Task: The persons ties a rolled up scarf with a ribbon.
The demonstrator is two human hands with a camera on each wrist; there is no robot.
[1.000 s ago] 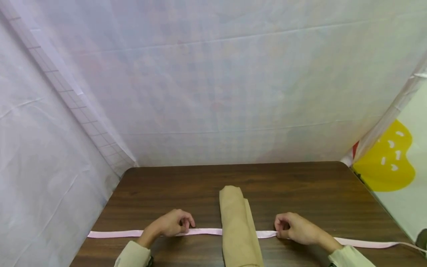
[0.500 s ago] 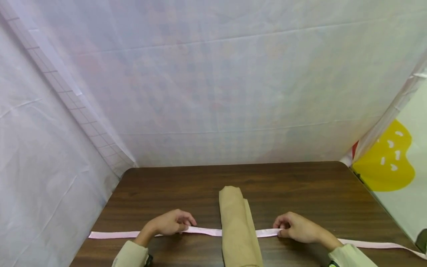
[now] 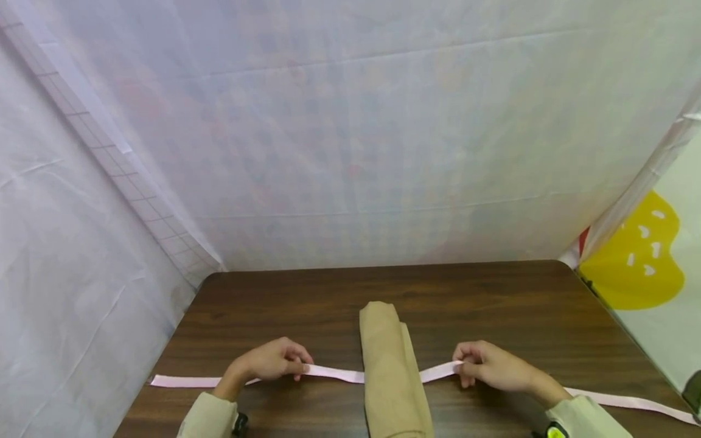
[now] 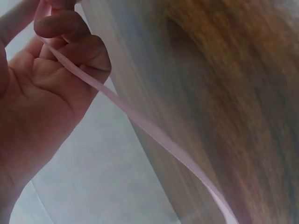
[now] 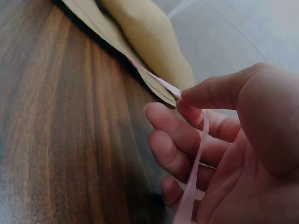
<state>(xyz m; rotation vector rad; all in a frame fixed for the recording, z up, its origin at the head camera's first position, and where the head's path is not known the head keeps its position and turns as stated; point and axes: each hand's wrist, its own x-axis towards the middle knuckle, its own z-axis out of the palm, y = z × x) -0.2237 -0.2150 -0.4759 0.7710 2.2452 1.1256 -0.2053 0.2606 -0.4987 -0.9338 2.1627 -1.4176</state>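
A pale pink ribbon (image 3: 334,373) runs crosswise over the table and passes beneath a rolled tan cloth (image 3: 391,371). My left hand (image 3: 272,360) pinches the ribbon left of the roll, and my right hand (image 3: 495,365) pinches it on the right. Both pinched stretches rise a little off the tabletop and slope down to the roll. In the right wrist view the thumb and forefinger meet on the ribbon (image 5: 163,85), its tail hanging across the palm. From the left hand, in the left wrist view, the ribbon (image 4: 154,130) trails down toward the wood.
The dark wood table (image 3: 274,304) ends at a white sheet (image 3: 350,182) behind it, with another sheet at the left. A yellow printed shape (image 3: 630,261) shows on the right. Both ribbon ends lie out toward the table's sides.
Both hands have lifted the ribbon slightly off the table, the left drifting a little left. The pinched stretches now slope up from the roll, which stays in place.
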